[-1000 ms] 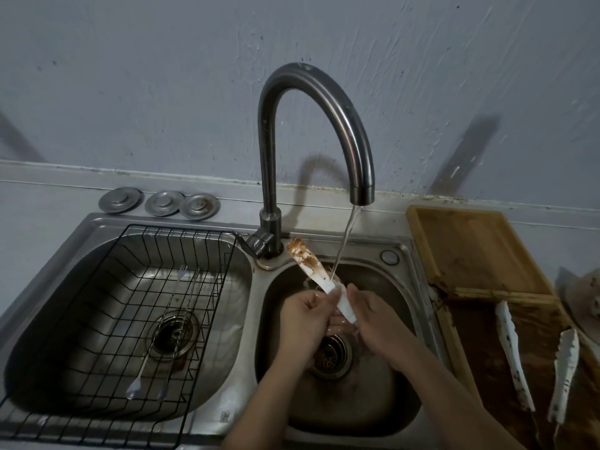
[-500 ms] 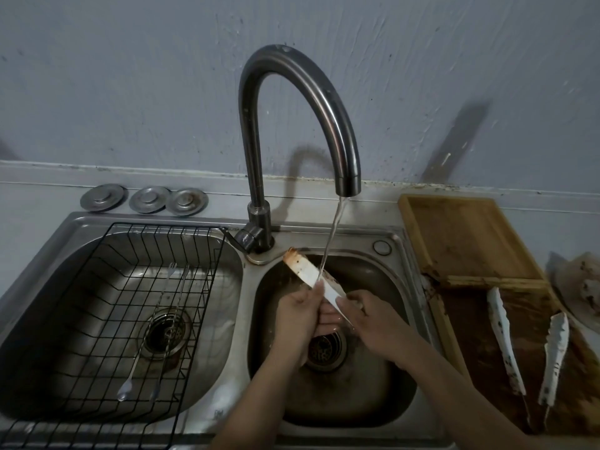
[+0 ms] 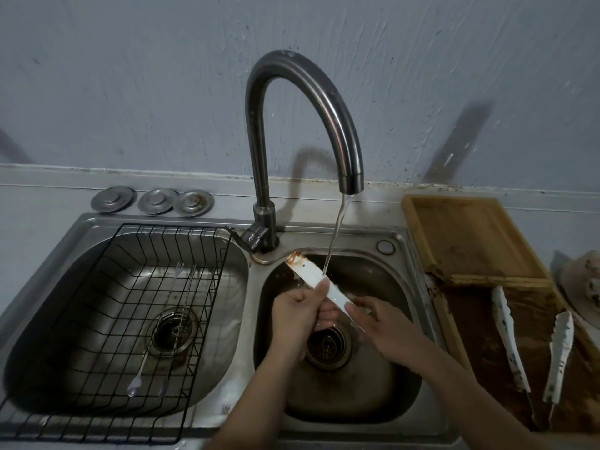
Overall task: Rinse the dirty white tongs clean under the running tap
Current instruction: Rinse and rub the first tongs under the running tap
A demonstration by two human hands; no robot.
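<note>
Right now the white tongs (image 3: 319, 280) sit slanted over the right basin (image 3: 383, 368), their far tip pointing up and left toward the base of the tap (image 3: 305, 102). My left hand (image 3: 297, 315) is curled around the middle of the blade, thumb lying along its edge, and my right hand (image 3: 378, 321) pinches the lower end between fingertips, so both hands are closed on the tongs. The water stream (image 3: 336, 235) falls from the spout and strikes the blade just above my left thumb. That stretch looks pale and mostly clean, while the far tip keeps a brown, rusty-looking crust that the water is not reaching.

To do this step well, I judge I should slide the tongs down and toward me so the stained tip comes directly under the stream, then rub it with my left thumb while the right hand steadies the other end. Turning the blade over would let the water run down the hidden face, which I cannot check from here. Wet plastic is slippery, so I'd keep a firm pinch over the drain (image 3: 328, 345).

Further out, the left basin (image 3: 48, 319) holds a black wire rack (image 3: 207, 319) with slim utensils lying in it, and two more soiled tongs (image 3: 506, 332) wait on the wooden board (image 3: 467, 235) to the right.
</note>
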